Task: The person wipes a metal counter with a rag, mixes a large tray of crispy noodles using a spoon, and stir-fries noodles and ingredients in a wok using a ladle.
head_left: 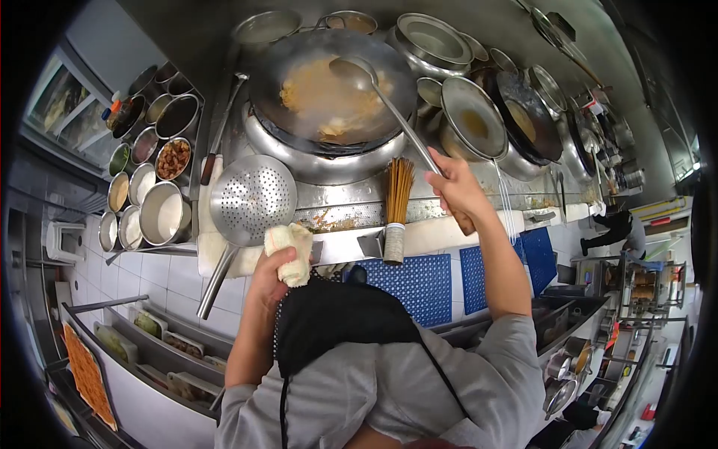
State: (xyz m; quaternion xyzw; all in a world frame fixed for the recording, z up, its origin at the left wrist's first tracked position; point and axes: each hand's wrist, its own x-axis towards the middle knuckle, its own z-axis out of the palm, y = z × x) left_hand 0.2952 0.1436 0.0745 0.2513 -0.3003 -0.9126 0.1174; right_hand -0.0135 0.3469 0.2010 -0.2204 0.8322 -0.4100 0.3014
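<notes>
My right hand [458, 185] is wrapped round the wooden-ended handle of a long ladle [407, 127]. The ladle's bowl lies over the food [321, 101] in a large dark wok [269, 75], where steam blurs the yellowish contents. In my left hand [271, 273] is a folded pale cloth [289, 251], held near the counter's front edge, apart from the wok. Beside the cloth lies a perforated metal strainer [253, 198], its handle pointing towards me. A bamboo brush [398, 196] stands at the front edge between my hands.
Metal pots of ingredients [161, 213] crowd the left side. A second spatula-like tool [224, 123] lies left of the wok. Another strainer over a pot [473, 120] and a second wok [523, 116] stand right. Blue mats [419, 288] cover the floor.
</notes>
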